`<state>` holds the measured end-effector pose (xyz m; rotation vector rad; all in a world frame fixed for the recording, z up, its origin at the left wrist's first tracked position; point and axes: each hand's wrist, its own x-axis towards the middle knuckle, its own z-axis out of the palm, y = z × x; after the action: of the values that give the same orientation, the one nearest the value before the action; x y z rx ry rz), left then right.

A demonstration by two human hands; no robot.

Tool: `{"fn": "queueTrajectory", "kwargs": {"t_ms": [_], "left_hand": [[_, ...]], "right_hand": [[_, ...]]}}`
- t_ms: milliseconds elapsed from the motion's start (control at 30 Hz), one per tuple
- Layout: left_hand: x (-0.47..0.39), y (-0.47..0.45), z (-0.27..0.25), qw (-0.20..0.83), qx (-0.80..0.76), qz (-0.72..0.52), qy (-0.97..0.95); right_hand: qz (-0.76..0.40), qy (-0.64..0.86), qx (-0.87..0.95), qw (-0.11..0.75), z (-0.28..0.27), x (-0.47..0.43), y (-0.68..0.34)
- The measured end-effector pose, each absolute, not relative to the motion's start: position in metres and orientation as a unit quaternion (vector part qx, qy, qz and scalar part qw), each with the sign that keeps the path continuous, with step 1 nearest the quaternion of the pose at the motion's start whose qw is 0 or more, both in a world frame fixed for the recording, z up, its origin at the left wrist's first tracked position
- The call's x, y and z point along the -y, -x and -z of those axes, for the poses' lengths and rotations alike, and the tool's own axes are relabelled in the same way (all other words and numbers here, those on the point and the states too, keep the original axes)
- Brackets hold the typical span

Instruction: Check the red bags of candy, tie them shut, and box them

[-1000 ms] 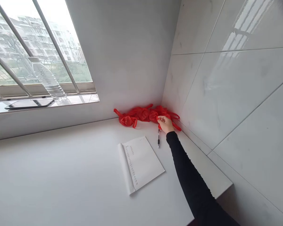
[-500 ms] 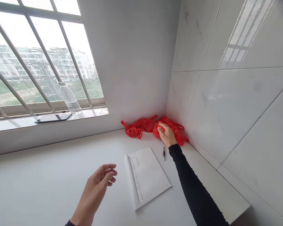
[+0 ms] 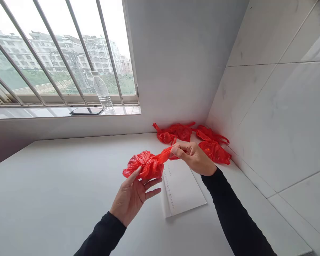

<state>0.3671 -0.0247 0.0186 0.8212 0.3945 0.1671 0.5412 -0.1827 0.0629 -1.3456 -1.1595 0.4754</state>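
A knotted red plastic bag [image 3: 146, 165], bunched around contents I cannot make out, is up in the air between my hands. Its twisted neck is pinched by my right hand [image 3: 193, 156]. From below, my left hand [image 3: 134, 197] cradles the rounded part, thumb against the front and other fingers spread underneath. Under the hands lies an open notebook [image 3: 186, 192] with a column of small writing along its left side, its upper part partly hidden by the right hand and the bag.
More red plastic bags [image 3: 214, 151] lie in the corner against the tiled wall, with another red bundle [image 3: 176, 132] along the back wall. A water bottle [image 3: 102, 90] and a dark flat device [image 3: 86, 111] rest on the sill of the barred window.
My right hand has lifted a red bag from the corner pile and brought it left toward me. My left hand has risen to meet it. The view has shifted left.
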Motion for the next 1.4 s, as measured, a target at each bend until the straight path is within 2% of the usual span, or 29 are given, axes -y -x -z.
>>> {"fn": "queueTrajectory", "kwargs": {"t_ms": [133, 233, 367, 467, 600, 800, 933, 1167, 1400], "left_hand": [[0.018, -0.366, -0.017, 0.885, -0.185, -0.138, -0.405], [0.016, -0.366, -0.017, 0.875, -0.176, -0.149, -0.426], [0.018, -0.366, -0.014, 0.863, -0.156, -0.155, -0.455], [0.021, -0.364, -0.010, 0.850, -0.148, -0.147, -0.484], [0.023, -0.363, -0.010, 0.800, -0.167, -0.135, -0.560], [0.025, -0.365, -0.007, 0.631, -0.237, -0.240, -0.699], [0.027, -0.365, -0.003, 0.643, -0.198, -0.176, -0.718], [0.023, -0.367, -0.010, 0.645, -0.220, -0.204, -0.703], [0.013, -0.368, -0.009, 0.614, -0.229, -0.162, -0.738]], "right_hand": [[-0.084, 0.715, 0.422, 0.550, -0.054, 0.176, -0.542], [0.000, 0.746, 0.413, 0.522, -0.052, 0.172, -0.535], [-0.040, 0.725, 0.533, 0.435, -0.045, 0.162, -0.522], [-0.042, 0.731, 0.549, 0.404, -0.037, 0.154, -0.518], [-0.030, 0.731, 0.533, 0.424, -0.035, 0.153, -0.520], [-0.045, 0.735, 0.516, 0.439, -0.038, 0.157, -0.523], [-0.078, 0.735, 0.529, 0.417, -0.034, 0.154, -0.524], [-0.078, 0.733, 0.536, 0.412, -0.031, 0.155, -0.526], [-0.079, 0.761, 0.492, 0.415, -0.032, 0.160, -0.540]]}}
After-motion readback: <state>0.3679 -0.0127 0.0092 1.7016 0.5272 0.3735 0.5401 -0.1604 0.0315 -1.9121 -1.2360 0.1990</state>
